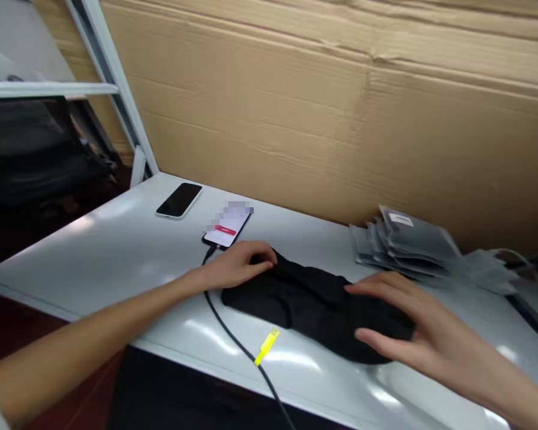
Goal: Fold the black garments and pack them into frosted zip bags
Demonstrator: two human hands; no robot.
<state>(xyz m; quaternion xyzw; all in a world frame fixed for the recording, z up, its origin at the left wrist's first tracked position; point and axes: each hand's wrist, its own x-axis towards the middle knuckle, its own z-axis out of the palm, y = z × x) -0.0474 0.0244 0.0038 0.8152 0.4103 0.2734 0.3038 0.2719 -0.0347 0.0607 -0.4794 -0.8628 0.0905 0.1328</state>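
Observation:
A piece of folded black fabric (314, 298) lies lengthwise on the white table. At its upper left end is my left hand (244, 263), with thumb and fingertips curled together on the fabric's edge. My right hand (407, 316) is over the fabric's right end, its thumb and fingers spread well apart. That hand is slightly blurred, and whether its fingertips press on the cloth is hard to make out. What kind of item the fabric is does not show.
Behind my left hand lie a lit phone (228, 226) on a black cable (226, 331) with a yellow tag (266, 345), and a dark-screened phone (179, 200). Translucent packets (403, 242) are stacked at right. A cardboard wall (260, 107) closes the back; a metal frame (116, 77) stands left.

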